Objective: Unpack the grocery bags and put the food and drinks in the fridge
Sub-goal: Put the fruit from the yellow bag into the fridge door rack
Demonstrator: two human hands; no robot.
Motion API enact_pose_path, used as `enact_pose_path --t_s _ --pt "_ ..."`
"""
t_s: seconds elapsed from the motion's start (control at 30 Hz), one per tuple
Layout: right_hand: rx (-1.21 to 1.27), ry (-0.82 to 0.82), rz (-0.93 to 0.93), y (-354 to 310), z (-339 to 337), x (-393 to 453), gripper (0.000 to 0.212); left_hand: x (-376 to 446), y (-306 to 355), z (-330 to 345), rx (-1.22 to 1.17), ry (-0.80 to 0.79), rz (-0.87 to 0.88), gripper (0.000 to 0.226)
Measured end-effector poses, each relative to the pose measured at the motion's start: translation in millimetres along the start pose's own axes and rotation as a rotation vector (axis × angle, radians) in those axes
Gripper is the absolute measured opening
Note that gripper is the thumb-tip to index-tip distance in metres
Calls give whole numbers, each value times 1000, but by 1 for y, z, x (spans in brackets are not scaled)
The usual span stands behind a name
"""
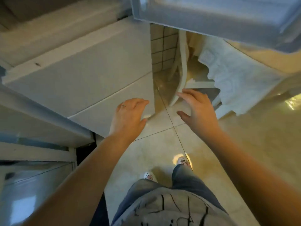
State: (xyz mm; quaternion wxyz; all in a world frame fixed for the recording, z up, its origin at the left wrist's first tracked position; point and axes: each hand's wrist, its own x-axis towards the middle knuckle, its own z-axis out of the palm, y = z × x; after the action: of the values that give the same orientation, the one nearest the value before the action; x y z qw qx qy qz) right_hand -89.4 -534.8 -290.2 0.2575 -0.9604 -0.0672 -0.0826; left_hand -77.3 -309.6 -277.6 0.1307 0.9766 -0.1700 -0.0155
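Glossy beige floor tiles [162,128] fill the middle of the blurred view, seen from above. What looks like the fridge [78,75], a white body with its door [219,12] swung out at the top, stands to the left; no food or bags show. Both hands hang empty over the floor: the left hand [130,116], ring on one finger, grip apart, just beside the white front; the right hand [197,108], fingers spread, near a white chair [180,66]. Farther right hangs a lace tablecloth [228,70].
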Motion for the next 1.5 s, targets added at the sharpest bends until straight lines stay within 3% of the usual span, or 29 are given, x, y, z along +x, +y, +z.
enact_pose_path --t_s 0.23,0.4,0.57,0.73,1.03,1.5 --pt "-24 67 306 106 -61 -105 56 31 134 51 14 -148 217 56" --pt "-21 127 470 211 -124 -176 56 58 266 97 -12 -152 361 57" --pt "-14 170 580 297 -189 -219 56 80 391 132 -39 -175 477 59" --pt "-11 201 604 358 -227 -227 56 111 463 151 -46 -191 524 58" --pt "-7 165 644 476 -270 -168 54 229 538 198 -85 -202 518 56" --pt "-20 186 595 670 -379 28 54 517 660 225 -134 -121 557 57"
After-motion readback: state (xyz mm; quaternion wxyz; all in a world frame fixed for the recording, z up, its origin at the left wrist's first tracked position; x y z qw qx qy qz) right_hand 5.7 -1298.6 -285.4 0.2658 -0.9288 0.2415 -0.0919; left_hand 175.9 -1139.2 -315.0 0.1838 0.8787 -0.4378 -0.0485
